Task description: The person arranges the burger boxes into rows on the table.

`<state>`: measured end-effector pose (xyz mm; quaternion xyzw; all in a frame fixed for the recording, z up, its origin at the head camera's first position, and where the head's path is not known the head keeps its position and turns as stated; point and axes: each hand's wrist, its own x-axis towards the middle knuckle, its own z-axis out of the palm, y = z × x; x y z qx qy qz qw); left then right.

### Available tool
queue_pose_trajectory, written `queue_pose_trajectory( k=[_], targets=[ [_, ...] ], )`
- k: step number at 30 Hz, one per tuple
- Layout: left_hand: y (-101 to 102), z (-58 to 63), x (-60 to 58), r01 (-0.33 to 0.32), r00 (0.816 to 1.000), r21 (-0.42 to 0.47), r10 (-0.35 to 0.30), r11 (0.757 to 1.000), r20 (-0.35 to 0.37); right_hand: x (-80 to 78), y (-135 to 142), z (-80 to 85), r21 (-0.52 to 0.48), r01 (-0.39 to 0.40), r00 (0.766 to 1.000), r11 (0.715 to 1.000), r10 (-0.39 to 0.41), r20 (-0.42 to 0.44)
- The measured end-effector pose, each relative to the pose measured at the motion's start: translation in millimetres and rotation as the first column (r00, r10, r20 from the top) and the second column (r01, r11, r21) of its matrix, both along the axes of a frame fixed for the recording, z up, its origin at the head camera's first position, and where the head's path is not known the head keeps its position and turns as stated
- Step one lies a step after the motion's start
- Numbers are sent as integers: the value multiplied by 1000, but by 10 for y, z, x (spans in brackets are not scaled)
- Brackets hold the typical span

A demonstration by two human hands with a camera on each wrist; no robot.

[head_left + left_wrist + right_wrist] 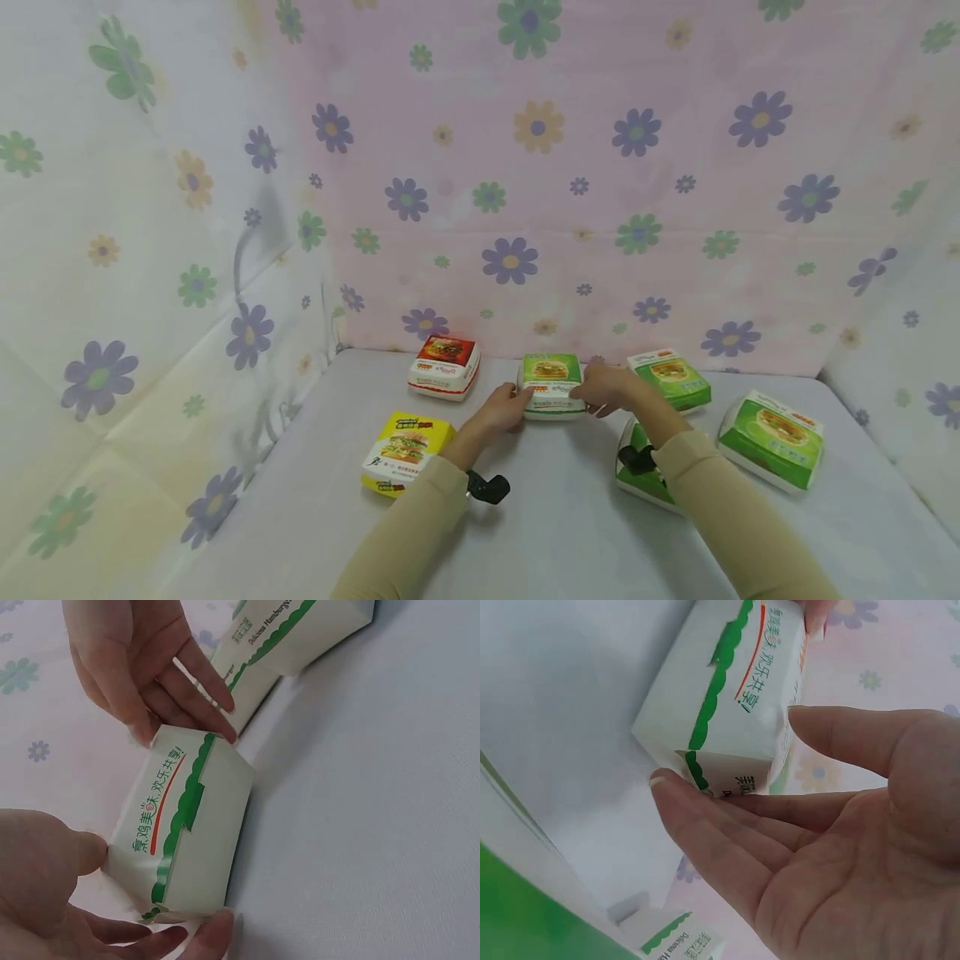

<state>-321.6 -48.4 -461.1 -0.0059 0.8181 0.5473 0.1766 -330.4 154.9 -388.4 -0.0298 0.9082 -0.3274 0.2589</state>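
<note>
A green and white burger box (pixel 551 368) sits on the table near the back wall, between both hands. My left hand (pixel 507 407) grips its left end, thumb at the upper front edge and fingers along the side. At the opposite end is my right hand (pixel 611 388). In the right wrist view the right fingers (pixel 727 832) lie nearly straight beside the box end, with the thumb tip at its top edge. Chinese lettering, a red line and a scalloped green band mark the box front (pixel 176 832).
A red burger box (pixel 444 367) and a yellow one (pixel 405 454) stand on the left. On the right are green boxes: one at the back (pixel 671 382), one farther right (pixel 772 442), and one (pixel 641 492) partly hidden by the right forearm. Flowered cloth walls (pixel 450 242) surround the table.
</note>
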Motion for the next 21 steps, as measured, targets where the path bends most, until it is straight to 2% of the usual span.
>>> queue_pose_trajectory(
  k=[5, 8, 14, 17, 21],
  targets=[
    [1, -6, -6, 4, 999, -15, -4, 1000, -36, 25, -9, -30, 39, -74, 996, 997, 76, -52],
    [3, 5, -12, 7, 998, -18, -8, 1000, -54, 26, -5, -30, 36, -92, 992, 995, 94, -84],
    [-15, 47, -88, -4, 997, -20, 3, 1000, -76, -10, -28, 0, -44, -89, 991, 995, 84, -103],
    [-31, 61, -139, -14, 998, 12, 15, 1000, -63, -37, -46, 10, -87, -72, 993, 994, 64, -101],
    [-49, 56, -185, -30, 999, 45, 32, 999, -44, -73, -66, -4, -76, -48, 995, 996, 41, -92]
  ],
)
